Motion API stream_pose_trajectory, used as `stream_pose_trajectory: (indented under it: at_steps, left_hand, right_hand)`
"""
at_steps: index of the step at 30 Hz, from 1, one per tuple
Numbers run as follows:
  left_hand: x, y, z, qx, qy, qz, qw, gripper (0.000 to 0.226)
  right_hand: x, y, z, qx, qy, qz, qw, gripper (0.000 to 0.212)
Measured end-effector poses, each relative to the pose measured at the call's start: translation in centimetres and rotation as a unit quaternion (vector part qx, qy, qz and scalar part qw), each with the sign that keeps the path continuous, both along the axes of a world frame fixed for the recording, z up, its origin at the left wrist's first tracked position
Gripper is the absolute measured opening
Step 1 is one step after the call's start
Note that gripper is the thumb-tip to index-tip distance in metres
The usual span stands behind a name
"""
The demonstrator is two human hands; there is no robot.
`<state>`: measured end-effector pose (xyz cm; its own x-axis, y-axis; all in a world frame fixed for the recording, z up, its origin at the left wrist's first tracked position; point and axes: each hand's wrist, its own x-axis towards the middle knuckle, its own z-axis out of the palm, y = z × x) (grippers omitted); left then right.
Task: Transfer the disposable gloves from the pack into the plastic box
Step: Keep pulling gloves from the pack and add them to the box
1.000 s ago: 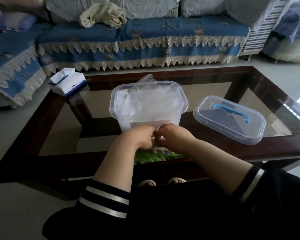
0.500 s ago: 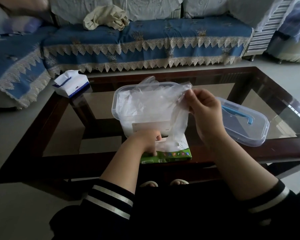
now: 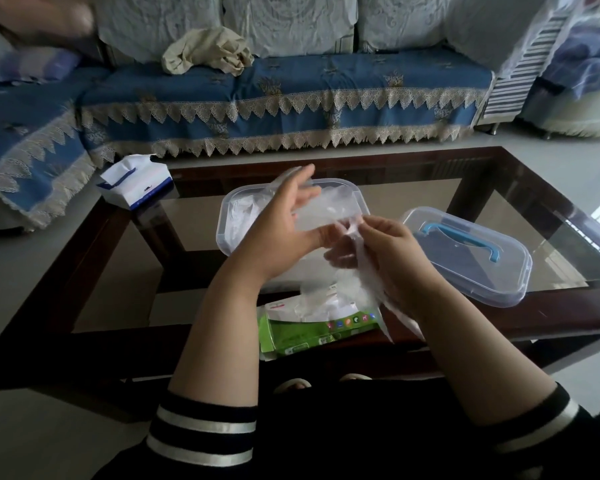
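Note:
A clear plastic box [image 3: 230, 216] stands open on the glass table, with several thin clear gloves inside it. In front of it lies the green and white glove pack [image 3: 302, 332], with more gloves sticking out of its top. Both hands are raised over the near side of the box. My right hand [image 3: 392, 258] pinches a clear disposable glove [image 3: 367, 289] that hangs down toward the pack. My left hand [image 3: 288, 223] holds the upper part of the same glove, thumb against it and the other fingers stretched toward the box.
The box's clear lid [image 3: 471, 258] with a blue handle lies to the right on the glass coffee table [image 3: 520, 216]. A tissue pack [image 3: 135, 185] sits at the table's far left corner. A blue sofa [image 3: 274, 98] stands behind.
My left hand rose from the pack to meet my right hand over the box. My right hand, which had pulled a glove up and right, came back down toward the centre.

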<state>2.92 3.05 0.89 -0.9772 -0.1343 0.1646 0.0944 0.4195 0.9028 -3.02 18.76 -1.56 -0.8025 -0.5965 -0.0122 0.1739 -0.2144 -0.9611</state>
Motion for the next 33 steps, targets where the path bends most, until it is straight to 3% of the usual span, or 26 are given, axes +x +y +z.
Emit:
stream_pose_trajectory:
  at_steps: [5,7,9,11,15,18,22,24,26,30,33]
  left_hand:
    - [-0.7,0.8,-0.2,0.028,0.056,0.03,0.998,0.029]
    - [-0.9,1.2,-0.3,0.013,0.065,0.07,0.995,0.018]
    - [-1.0,1.3,-0.5,-0.015,0.056,0.095,0.994,0.016]
    - [-1.1,1.1,-0.6,-0.039,0.045,0.11,0.992,0.019]
    - [-1.1,0.4,-0.4,-0.076,0.025,0.108,0.991,0.012]
    - [-0.9,-0.2,-0.2,-0.086,-0.037,0.086,0.992,0.029]
    - [-0.5,-0.9,-0.3,-0.061,-0.102,0.013,0.993,0.028]
    - [-0.4,-1.1,-0.2,-0.036,-0.104,-0.023,0.994,0.016]
    - [-0.8,-1.3,-0.1,-0.038,-0.075,-0.037,0.996,0.026]
    - [-2.1,-1.5,-0.1,-0.046,-0.027,0.035,0.998,0.041]
    - [-3.1,-2.5,-0.2,-0.016,0.03,0.126,0.991,0.042]
  right_hand:
    - [0.8,-0.3,0.2,0.063,-0.029,0.05,0.996,0.031]
    - [0.6,-0.2,0.0,0.103,-0.028,0.075,0.991,0.058]
    - [-0.2,0.1,-0.4,0.119,-0.008,0.097,0.988,0.087]
    - [-0.7,0.6,-0.5,0.104,0.006,0.099,0.99,0.091]
    - [-0.9,1.3,-0.5,0.128,0.056,0.054,0.989,0.026]
    - [-0.9,1.2,0.1,0.067,-0.008,-0.006,0.998,0.007]
    - [-0.9,1.1,0.3,0.096,0.047,-0.041,0.993,0.015]
    - [-1.0,0.9,0.3,0.118,0.094,-0.057,0.987,0.018]
    - [-1.4,0.8,0.5,0.129,0.127,-0.058,0.982,0.022]
    - [-2.6,0.4,1.8,0.218,0.182,0.017,0.959,0.054]
    - [-4.6,-0.3,2.5,0.259,0.244,-0.042,0.934,0.054]
